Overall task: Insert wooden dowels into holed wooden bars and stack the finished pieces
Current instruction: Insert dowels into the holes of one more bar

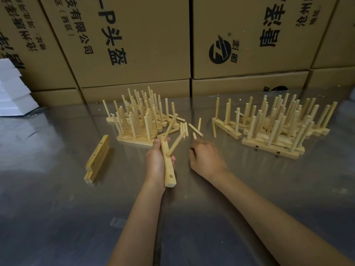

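Observation:
My left hand (156, 160) grips a holed wooden bar (169, 172) held lengthwise, with two dowels (175, 145) standing out of its upper holes and one empty hole showing near its lower end. My right hand (206, 159) hovers just right of it, fingers curled downward, below several loose dowels (195, 129) on the metal table. I cannot see a dowel in it. A pile of finished bars with dowels (140, 116) stands behind my left hand. A second, larger pile (278, 125) lies to the right.
Two bare holed bars (97, 160) lie stacked at the left on the reflective steel table (57, 208). Large printed cardboard boxes (134, 45) wall off the back edge. White foam blocks (13, 93) sit at the far left.

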{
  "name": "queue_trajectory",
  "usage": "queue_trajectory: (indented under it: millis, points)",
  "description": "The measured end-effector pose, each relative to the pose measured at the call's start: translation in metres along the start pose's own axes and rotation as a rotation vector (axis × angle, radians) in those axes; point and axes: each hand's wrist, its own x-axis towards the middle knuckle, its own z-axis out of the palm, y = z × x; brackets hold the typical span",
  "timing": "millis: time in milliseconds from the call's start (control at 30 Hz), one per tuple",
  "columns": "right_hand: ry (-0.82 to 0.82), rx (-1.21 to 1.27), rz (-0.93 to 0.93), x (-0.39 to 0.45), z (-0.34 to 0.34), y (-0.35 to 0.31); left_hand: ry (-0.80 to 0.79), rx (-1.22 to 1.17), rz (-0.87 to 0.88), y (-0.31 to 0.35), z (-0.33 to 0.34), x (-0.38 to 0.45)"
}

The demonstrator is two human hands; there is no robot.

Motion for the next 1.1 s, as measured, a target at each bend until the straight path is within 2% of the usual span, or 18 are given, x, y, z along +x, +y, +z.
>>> queue_trajectory:
  millis: [100, 233, 300, 567, 767, 900, 1000, 1100]
  points:
    - [0.151, 0.027, 0.025, -0.015, -0.002, 0.006, -0.007, -0.146, -0.041, 0.005, -0.004, 0.001]
    - [0.045, 0.041, 0.217, -0.017, -0.012, 0.012, -0.005, -0.145, -0.041, 0.005, -0.004, -0.001]
    - [0.004, 0.096, 0.249, -0.022, -0.017, 0.011, -0.002, -0.118, -0.040, 0.005, -0.003, -0.002]
    - [-0.073, 0.426, -0.123, -0.068, -0.041, 0.006, 0.009, -0.041, -0.024, 0.003, -0.001, -0.003]
    - [-0.014, 0.653, -0.104, -0.075, -0.048, 0.008, 0.023, -0.024, -0.014, 0.003, 0.001, -0.003]
    - [0.040, 0.623, -0.186, -0.079, -0.049, 0.000, 0.044, 0.037, 0.002, 0.001, 0.002, -0.002]
    - [0.125, 0.676, -0.182, -0.077, -0.054, 0.001, 0.050, 0.050, 0.005, 0.000, 0.003, 0.000]
    - [0.138, 0.705, -0.207, -0.077, -0.055, 0.000, 0.056, 0.077, 0.029, -0.002, 0.003, 0.001]
